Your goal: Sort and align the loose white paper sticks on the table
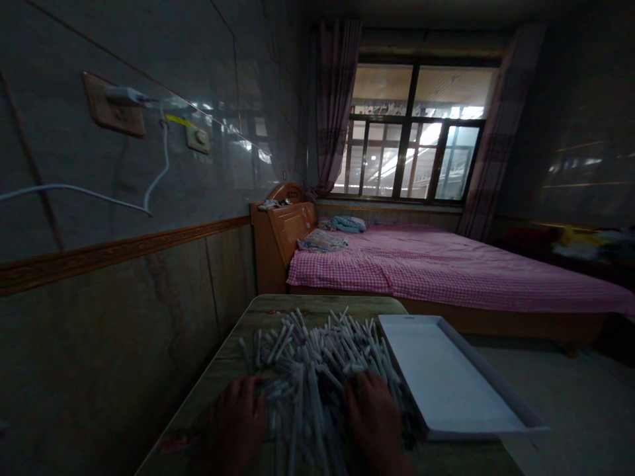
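Dimly lit, a wood-patterned counter [223, 370] fills the near view, with both hands laid on it palms down. The left grip [237, 420] lies flat with its fingers loosely spread, the tips touching the near-left edge of a heap of thin white sticks [317, 350]. The right grip [374, 416] rests flat on the heap's near-right side, fingers stretched out and pinching nothing. The heap lies between and just beyond the two grips, its sticks crossing every way. Just right of the right grip sits a shallow white tray [446, 383], close against the heap. Left of the left grip rises a tiled wall [99, 297] with a socket [114, 109] and a white cable [161, 165]. Far beyond both grips stand a bed [446, 268] with a pink checked cover and a barred window [411, 132].
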The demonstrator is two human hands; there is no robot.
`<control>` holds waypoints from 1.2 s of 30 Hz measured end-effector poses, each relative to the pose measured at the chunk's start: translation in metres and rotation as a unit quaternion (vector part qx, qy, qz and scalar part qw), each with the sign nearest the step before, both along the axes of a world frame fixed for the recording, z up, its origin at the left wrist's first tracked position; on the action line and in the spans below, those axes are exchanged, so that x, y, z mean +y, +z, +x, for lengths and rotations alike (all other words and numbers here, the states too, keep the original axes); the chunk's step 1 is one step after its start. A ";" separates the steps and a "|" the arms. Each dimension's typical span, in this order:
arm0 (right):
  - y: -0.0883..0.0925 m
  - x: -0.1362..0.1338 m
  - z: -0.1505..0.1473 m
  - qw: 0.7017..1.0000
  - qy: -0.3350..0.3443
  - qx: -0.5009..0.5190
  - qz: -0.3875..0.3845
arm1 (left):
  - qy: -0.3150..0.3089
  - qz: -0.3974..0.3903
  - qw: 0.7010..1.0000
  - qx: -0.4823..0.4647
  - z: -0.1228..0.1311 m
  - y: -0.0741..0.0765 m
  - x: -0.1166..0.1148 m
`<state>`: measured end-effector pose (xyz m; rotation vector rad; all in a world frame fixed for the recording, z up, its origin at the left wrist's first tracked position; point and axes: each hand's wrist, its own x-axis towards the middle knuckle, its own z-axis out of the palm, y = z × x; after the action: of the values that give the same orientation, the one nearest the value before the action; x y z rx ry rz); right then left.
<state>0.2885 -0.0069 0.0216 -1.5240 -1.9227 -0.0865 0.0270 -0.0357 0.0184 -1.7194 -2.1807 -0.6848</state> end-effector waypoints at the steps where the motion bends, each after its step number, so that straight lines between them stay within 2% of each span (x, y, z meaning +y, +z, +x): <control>1: 0.001 -0.001 -0.001 1.000 0.007 0.001 0.003 | 0.017 -0.033 0.999 0.021 0.000 0.005 -0.002; 4: 0.001 -0.003 -0.003 1.000 0.020 0.003 0.011 | 0.044 -0.103 0.991 0.075 0.001 0.015 -0.008; 7: -0.002 -0.003 -0.004 0.999 0.029 0.008 0.034 | 0.043 -0.143 0.983 0.105 0.003 0.016 -0.012; 13: -0.004 -0.005 -0.008 0.992 0.066 0.032 0.105 | 0.027 -0.166 0.980 0.106 0.004 0.017 -0.014; 19: -0.009 -0.006 -0.013 0.988 0.095 0.032 0.121 | 0.030 -0.185 0.977 0.103 0.005 0.019 -0.010; 28: -0.014 -0.003 -0.014 0.986 0.104 0.038 0.124 | 0.018 -0.170 0.979 0.112 0.001 0.001 -0.007; 36: -0.011 -0.005 -0.014 0.986 0.094 0.044 0.129 | -0.004 -0.116 0.988 0.100 -0.001 -0.006 -0.007</control>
<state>0.2741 -0.0115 0.0102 -1.1546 -1.8933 -0.1743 0.0260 -0.0424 0.0124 -1.8203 -2.1812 -0.2529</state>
